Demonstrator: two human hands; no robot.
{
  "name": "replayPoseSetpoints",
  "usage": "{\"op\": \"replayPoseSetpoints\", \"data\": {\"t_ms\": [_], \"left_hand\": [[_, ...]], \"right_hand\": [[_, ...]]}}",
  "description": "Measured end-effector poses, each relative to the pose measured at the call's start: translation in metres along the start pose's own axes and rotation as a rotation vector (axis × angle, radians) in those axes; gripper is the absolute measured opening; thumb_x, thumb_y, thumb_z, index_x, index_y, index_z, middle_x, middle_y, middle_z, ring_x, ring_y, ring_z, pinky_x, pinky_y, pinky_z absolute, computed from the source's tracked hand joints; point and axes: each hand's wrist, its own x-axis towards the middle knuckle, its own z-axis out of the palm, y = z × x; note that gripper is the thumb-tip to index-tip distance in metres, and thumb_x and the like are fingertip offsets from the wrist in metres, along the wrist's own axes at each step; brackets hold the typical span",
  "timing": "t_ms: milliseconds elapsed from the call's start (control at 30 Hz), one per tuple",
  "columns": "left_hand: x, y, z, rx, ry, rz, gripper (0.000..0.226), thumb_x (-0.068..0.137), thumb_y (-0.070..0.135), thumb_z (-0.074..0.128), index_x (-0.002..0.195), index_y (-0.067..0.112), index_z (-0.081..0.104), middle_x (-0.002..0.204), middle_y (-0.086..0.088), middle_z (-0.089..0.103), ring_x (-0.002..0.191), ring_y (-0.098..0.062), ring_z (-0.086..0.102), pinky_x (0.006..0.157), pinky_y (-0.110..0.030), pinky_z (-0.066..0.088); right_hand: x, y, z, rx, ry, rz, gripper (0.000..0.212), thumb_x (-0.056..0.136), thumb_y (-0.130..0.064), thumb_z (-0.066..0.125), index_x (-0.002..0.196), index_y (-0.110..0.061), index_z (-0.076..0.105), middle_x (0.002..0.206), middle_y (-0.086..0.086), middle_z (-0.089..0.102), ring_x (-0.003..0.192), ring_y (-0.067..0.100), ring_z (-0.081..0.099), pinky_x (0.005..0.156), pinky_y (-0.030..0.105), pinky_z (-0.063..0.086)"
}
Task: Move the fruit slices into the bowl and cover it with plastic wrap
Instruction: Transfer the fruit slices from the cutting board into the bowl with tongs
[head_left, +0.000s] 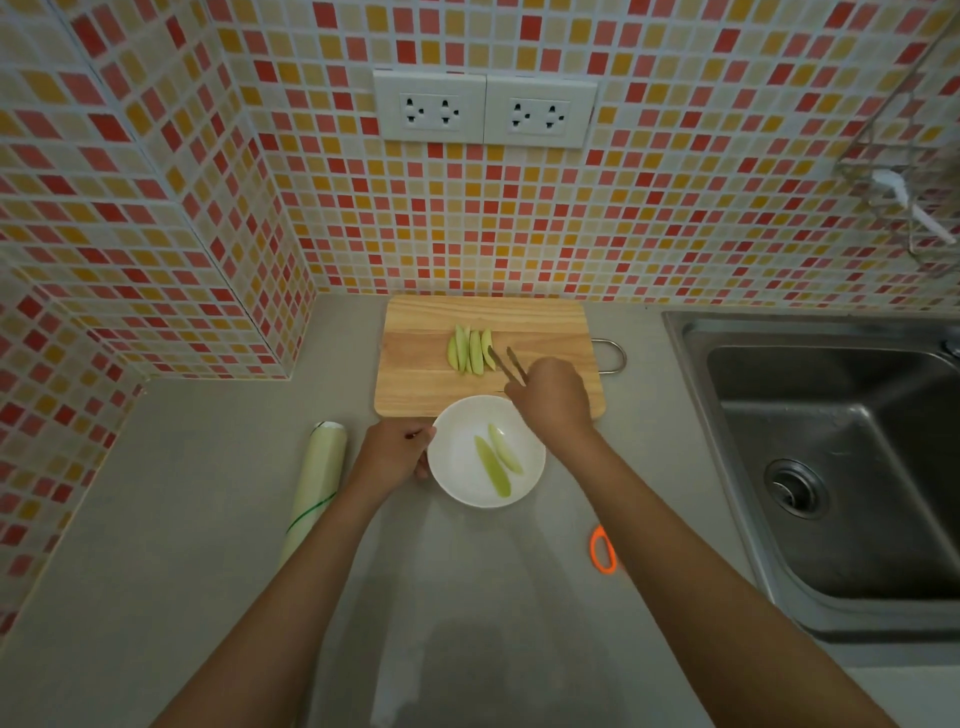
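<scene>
A white bowl (457, 467) stands on the grey counter just in front of a wooden cutting board (426, 379). Two pale green fruit slices (498, 457) lie in the bowl. Several more slices (470, 351) lie side by side on the board. My left hand (397, 454) grips the bowl's left rim. My right hand (553, 397) holds metal tongs (506, 364) over the board, their tips apart at the rightmost slice. A roll of plastic wrap (317, 478) lies on the counter left of my left hand.
Orange-handled scissors (602, 550) lie on the counter to the right of the bowl. A steel sink (831, 452) takes up the right side. Tiled walls with two sockets (485, 109) close off the back and the left.
</scene>
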Motion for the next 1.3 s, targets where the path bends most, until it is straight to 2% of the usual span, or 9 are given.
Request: {"op": "replayPoseSetpoints", "data": {"t_ms": [133,200,300,367,567,833,933,1067,1300], "left_hand": [[-0.001,0.003,0.001,-0.003,0.004,-0.019,0.024,0.094,0.017,0.053,0.083,0.015,0.075,0.057,-0.003,0.067,0.046,-0.013,0.062,0.057,-0.024,0.050],[-0.001,0.003,0.001,-0.002,0.001,-0.020,0.025,0.094,0.016,0.053,0.083,0.014,0.074,0.058,-0.004,0.067,0.046,-0.014,0.063,0.058,-0.025,0.051],[0.000,0.003,0.000,-0.004,0.001,-0.009,0.025,0.094,0.015,0.053,0.083,0.010,0.074,0.058,-0.007,0.067,0.049,-0.018,0.063,0.065,-0.032,0.055],[-0.001,0.002,0.000,-0.001,0.002,-0.003,0.025,0.094,0.015,0.053,0.083,0.008,0.075,0.057,-0.007,0.067,0.048,-0.018,0.063,0.068,-0.033,0.056],[0.001,0.000,-0.001,-0.007,-0.011,-0.010,0.025,0.093,0.016,0.054,0.079,0.013,0.075,0.056,-0.004,0.068,0.048,-0.015,0.064,0.070,-0.033,0.056],[0.001,0.002,-0.001,-0.012,-0.007,-0.030,0.023,0.093,0.015,0.054,0.083,0.013,0.075,0.057,-0.003,0.067,0.048,-0.015,0.064,0.068,-0.031,0.055],[-0.001,0.004,-0.002,-0.017,-0.010,-0.028,0.024,0.093,0.015,0.055,0.078,0.016,0.073,0.055,-0.001,0.066,0.045,-0.011,0.063,0.062,-0.029,0.054],[-0.001,0.006,-0.002,-0.016,0.000,-0.018,0.032,0.093,0.014,0.056,0.065,0.023,0.068,0.052,-0.001,0.065,0.042,-0.008,0.061,0.059,-0.025,0.053],[0.000,0.005,-0.002,-0.008,-0.013,-0.020,0.028,0.093,0.015,0.054,0.073,0.007,0.072,0.058,-0.011,0.067,0.050,-0.019,0.064,0.067,-0.032,0.055]], "right_hand": [[0.031,-0.012,0.020,-0.201,-0.088,-0.039,0.008,0.086,-0.013,0.059,0.082,-0.007,0.061,0.089,0.010,0.066,0.087,0.030,0.064,0.057,0.027,0.037],[0.039,-0.013,0.028,-0.236,-0.085,-0.036,0.009,0.086,-0.009,0.057,0.090,-0.004,0.064,0.098,0.013,0.068,0.090,0.030,0.065,0.061,0.028,0.038],[0.043,-0.016,0.031,-0.234,-0.085,-0.039,0.010,0.086,-0.004,0.054,0.081,-0.003,0.062,0.092,0.014,0.067,0.088,0.030,0.065,0.061,0.029,0.038],[0.039,-0.013,0.028,-0.187,-0.079,-0.039,0.025,0.086,-0.006,0.054,0.061,-0.008,0.049,0.071,0.008,0.057,0.078,0.030,0.061,0.058,0.028,0.036],[-0.032,0.005,0.002,0.058,-0.054,-0.027,0.047,0.078,-0.012,0.061,0.044,-0.016,0.029,0.044,-0.004,0.027,0.041,0.010,0.026,0.042,0.027,0.015],[-0.103,0.030,0.009,-0.222,-0.253,-0.033,0.024,0.086,-0.021,0.054,0.077,-0.002,0.065,0.070,0.014,0.055,0.064,0.023,0.050,0.055,0.025,0.032],[-0.089,0.023,0.005,-0.232,-0.184,-0.059,0.028,0.085,-0.029,0.057,0.070,-0.005,0.060,0.071,0.012,0.060,0.070,0.028,0.058,0.054,0.027,0.032],[-0.036,-0.001,0.002,-0.064,-0.023,-0.033,0.043,0.082,-0.026,0.061,0.050,-0.016,0.035,0.051,-0.003,0.037,0.050,0.017,0.040,0.043,0.026,0.019],[0.031,-0.025,0.035,-0.139,-0.093,0.003,0.017,0.084,-0.011,0.056,0.067,-0.009,0.054,0.077,0.009,0.060,0.077,0.029,0.062,0.058,0.028,0.037]]}}
